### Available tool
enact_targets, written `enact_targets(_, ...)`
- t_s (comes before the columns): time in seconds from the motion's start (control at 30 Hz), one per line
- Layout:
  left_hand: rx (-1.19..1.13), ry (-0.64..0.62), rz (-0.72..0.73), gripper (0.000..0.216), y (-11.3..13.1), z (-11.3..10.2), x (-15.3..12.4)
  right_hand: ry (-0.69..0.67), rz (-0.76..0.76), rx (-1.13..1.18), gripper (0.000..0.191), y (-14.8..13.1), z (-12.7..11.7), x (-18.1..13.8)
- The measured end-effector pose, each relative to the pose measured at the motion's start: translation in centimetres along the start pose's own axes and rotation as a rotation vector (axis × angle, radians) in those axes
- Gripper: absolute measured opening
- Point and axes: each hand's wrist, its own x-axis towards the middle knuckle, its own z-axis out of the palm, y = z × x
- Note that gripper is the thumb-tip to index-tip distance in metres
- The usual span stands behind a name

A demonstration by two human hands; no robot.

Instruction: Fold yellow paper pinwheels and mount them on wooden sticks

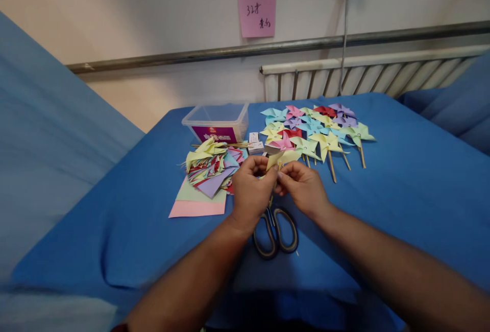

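Between my two hands is a pale yellow paper pinwheel (285,158), its folded blades showing above the fingers. My left hand (253,185) is closed on its left side, thumb and fingers pinching the paper. From the right, my right hand (304,189) pinches close to the pinwheel's lower middle; its fingertips partly hide what they grip there. Just below the hands lie scissors (276,232) with dark handles towards me, their blades mostly covered by the hands. Left of my left hand rests a pile of cut, coloured paper pieces (210,166).
Finished pinwheels (314,127) on wooden sticks spread over the back right of the blue-covered table (126,209). A clear plastic box (218,122) stands at the back left, with small white boxes (255,143) beside it. Green and pink sheets (199,204) lie under the pile's front.
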Motion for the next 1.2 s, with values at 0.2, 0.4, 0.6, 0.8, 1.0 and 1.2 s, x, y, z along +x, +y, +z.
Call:
enact_targets(0.2,-0.073,-0.038,-0.093,0.016,-0.4,0.0,0.3,0.012,0.000,-0.057,0.031,-0.1,-0.1,0.1)
enact_targets(0.4,-0.069,-0.081,-0.069,0.016,-0.5,0.1,0.3,0.070,-0.039,-0.150,0.027,0.1,-0.5,0.6)
enact_targets(0.6,-0.120,-0.150,-0.035,0.019,-0.2,0.0,-0.1,0.133,-0.144,-0.210,0.021,-0.3,-1.3,1.3)
enact_targets(0.8,-0.260,-0.005,-0.068,0.023,-0.4,-0.4,0.6,0.013,-0.044,0.118,0.027,-0.9,-1.4,1.8)
enact_targets(1.0,-0.494,-0.119,-0.365,0.028,-0.6,-0.4,1.2,-0.198,0.085,0.299,0.033,-1.0,-1.4,1.5)
enact_targets(1.2,-0.456,-0.220,-0.358,0.023,-0.6,-0.5,0.9,-0.265,0.147,0.332,0.025,-0.6,-1.3,1.5)
